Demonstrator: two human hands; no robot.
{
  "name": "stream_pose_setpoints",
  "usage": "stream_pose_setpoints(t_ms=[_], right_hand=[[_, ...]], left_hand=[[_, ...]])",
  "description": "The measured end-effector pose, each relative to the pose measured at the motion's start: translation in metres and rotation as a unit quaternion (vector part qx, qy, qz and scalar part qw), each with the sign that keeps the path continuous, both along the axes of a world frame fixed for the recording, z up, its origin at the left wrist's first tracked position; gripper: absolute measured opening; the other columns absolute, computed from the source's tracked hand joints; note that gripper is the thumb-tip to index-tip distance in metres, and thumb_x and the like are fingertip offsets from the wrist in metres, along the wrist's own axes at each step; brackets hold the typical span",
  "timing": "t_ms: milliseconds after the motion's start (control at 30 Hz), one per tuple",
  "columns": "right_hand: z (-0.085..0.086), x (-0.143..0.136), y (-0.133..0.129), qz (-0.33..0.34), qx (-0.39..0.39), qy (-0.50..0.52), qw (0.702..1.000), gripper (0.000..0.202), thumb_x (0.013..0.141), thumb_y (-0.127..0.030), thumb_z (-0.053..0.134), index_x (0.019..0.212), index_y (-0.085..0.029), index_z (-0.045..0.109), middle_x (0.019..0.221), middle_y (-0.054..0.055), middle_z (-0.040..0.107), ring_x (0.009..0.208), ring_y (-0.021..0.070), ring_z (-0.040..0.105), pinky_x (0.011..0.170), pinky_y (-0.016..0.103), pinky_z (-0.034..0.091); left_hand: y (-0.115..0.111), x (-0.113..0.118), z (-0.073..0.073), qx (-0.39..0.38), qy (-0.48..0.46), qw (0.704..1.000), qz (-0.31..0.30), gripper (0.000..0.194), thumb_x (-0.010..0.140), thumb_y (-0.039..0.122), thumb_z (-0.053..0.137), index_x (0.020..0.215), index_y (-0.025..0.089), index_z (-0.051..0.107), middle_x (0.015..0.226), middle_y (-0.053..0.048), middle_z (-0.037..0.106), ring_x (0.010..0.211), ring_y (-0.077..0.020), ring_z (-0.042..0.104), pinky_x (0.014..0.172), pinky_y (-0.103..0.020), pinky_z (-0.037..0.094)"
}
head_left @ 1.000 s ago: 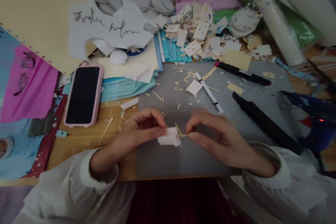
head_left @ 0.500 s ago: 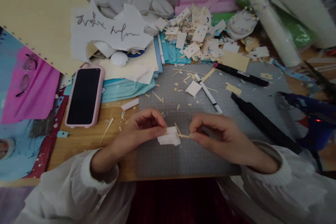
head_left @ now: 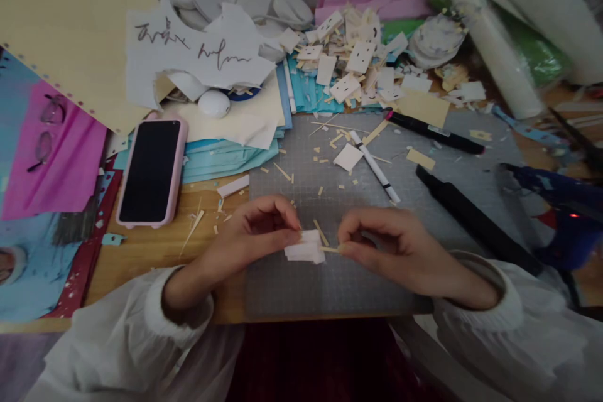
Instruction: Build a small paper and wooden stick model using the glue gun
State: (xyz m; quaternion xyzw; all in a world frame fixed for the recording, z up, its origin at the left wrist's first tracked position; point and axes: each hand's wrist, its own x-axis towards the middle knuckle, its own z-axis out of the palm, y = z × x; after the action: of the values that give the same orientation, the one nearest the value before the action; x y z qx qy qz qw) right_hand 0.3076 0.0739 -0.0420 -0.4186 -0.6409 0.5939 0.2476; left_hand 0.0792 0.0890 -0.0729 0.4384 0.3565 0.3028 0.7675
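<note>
A small white paper piece point(head_left: 305, 247), layered and partly blurred, is pinched at its upper left between the thumb and fingers of my left hand point(head_left: 257, 232). Facing it from the right, my right hand point(head_left: 389, 245) pinches the end of a thin pale strip point(head_left: 330, 249), whose other end meets the right edge of the white piece. Another pale strip point(head_left: 321, 233) slants just above. All of this is over the near part of the grey cutting mat point(head_left: 301, 295).
Paper scraps and a white pen point(head_left: 374, 166) lie on the mat, with a black marker point(head_left: 436, 132) behind. A black tool point(head_left: 471, 217) and blue glue gun point(head_left: 560, 213) are right. A phone point(head_left: 151, 173) lies left; a pile of small cards point(head_left: 360, 56) sits at the back.
My right hand and its strip have shifted slightly down, and the strip now lies flatter against the white piece. My left hand keeps its pinch, with the white piece slightly lower and to the right.
</note>
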Motion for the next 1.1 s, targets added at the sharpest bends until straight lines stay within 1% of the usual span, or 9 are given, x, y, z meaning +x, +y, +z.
stream_pose_setpoints(t_ms=[167,367,500,600,733,933,1033,1100], right_hand=[[0.0003,0.0012,-0.0009,0.005,-0.007,-0.001,1.0,0.015,0.088,-0.026,0.056,0.074,-0.02,0.055,0.067,-0.002,0.053,0.061,0.0098,0.046,0.056,0.023,0.038],[-0.0003,0.0,-0.0028,0.007,0.0,-0.043,0.999,0.014,0.087,-0.026,0.056,0.074,-0.02,0.056,0.066,-0.002,0.052,0.06,0.0097,0.044,0.055,0.022,0.037],[-0.0015,-0.0011,-0.0041,0.004,0.019,-0.07,0.997,0.012,0.085,-0.021,0.055,0.073,-0.019,0.056,0.06,-0.004,0.045,0.054,0.0083,0.039,0.049,0.021,0.031],[-0.0039,-0.0016,-0.0046,-0.002,0.03,-0.082,0.996,0.012,0.085,-0.022,0.054,0.074,-0.02,0.056,0.057,-0.005,0.039,0.051,0.0081,0.035,0.047,0.021,0.029],[-0.007,-0.0023,-0.005,-0.004,0.04,-0.1,0.994,0.012,0.085,-0.022,0.055,0.074,-0.02,0.056,0.057,-0.005,0.038,0.051,0.0084,0.034,0.047,0.022,0.028],[-0.0066,-0.0033,-0.0055,-0.009,0.051,-0.107,0.993,0.011,0.084,-0.019,0.055,0.073,-0.02,0.056,0.056,-0.006,0.036,0.05,0.0078,0.034,0.046,0.022,0.029],[-0.0064,-0.0027,-0.0044,-0.011,0.063,-0.099,0.993,0.01,0.084,-0.02,0.056,0.074,-0.02,0.057,0.057,-0.006,0.043,0.051,0.0082,0.039,0.048,0.022,0.031],[-0.0063,-0.0023,-0.0028,-0.019,0.086,-0.082,0.993,0.006,0.084,-0.021,0.057,0.078,-0.02,0.058,0.063,-0.003,0.053,0.057,0.0096,0.047,0.054,0.023,0.037]], left_hand=[[0.0004,0.0,0.0002,0.005,0.009,1.0,-0.004,0.01,0.079,0.018,0.072,0.078,0.017,0.062,0.075,0.002,0.057,0.069,-0.0074,0.051,0.062,-0.018,0.039],[0.0005,0.0018,0.0027,0.021,0.019,1.0,-0.012,0.008,0.08,0.019,0.07,0.078,0.017,0.062,0.075,0.002,0.057,0.068,-0.0075,0.051,0.062,-0.018,0.04],[0.0005,0.003,0.0038,0.048,0.028,0.998,-0.009,0.007,0.081,0.019,0.069,0.079,0.016,0.063,0.075,0.001,0.058,0.067,-0.0084,0.051,0.06,-0.019,0.04],[0.0007,0.0036,0.0033,0.06,0.034,0.998,-0.009,0.007,0.081,0.02,0.068,0.08,0.016,0.063,0.076,0.0,0.057,0.068,-0.0095,0.051,0.061,-0.02,0.041],[0.0007,0.0041,0.0023,0.065,0.044,0.997,-0.009,0.009,0.081,0.022,0.069,0.081,0.016,0.063,0.078,-0.001,0.058,0.07,-0.0107,0.052,0.063,-0.021,0.042],[-0.0004,0.0034,0.0014,0.054,0.049,0.997,-0.024,0.01,0.081,0.023,0.068,0.084,0.016,0.062,0.078,-0.001,0.059,0.069,-0.0103,0.052,0.061,-0.021,0.043],[-0.0005,0.0028,0.0014,0.051,0.045,0.997,-0.021,0.009,0.082,0.022,0.068,0.084,0.016,0.062,0.079,-0.001,0.059,0.069,-0.0097,0.052,0.061,-0.02,0.043],[-0.0002,0.0029,0.0016,0.054,0.042,0.998,-0.017,0.008,0.082,0.021,0.068,0.084,0.015,0.062,0.079,-0.001,0.059,0.07,-0.0097,0.052,0.061,-0.02,0.043]])
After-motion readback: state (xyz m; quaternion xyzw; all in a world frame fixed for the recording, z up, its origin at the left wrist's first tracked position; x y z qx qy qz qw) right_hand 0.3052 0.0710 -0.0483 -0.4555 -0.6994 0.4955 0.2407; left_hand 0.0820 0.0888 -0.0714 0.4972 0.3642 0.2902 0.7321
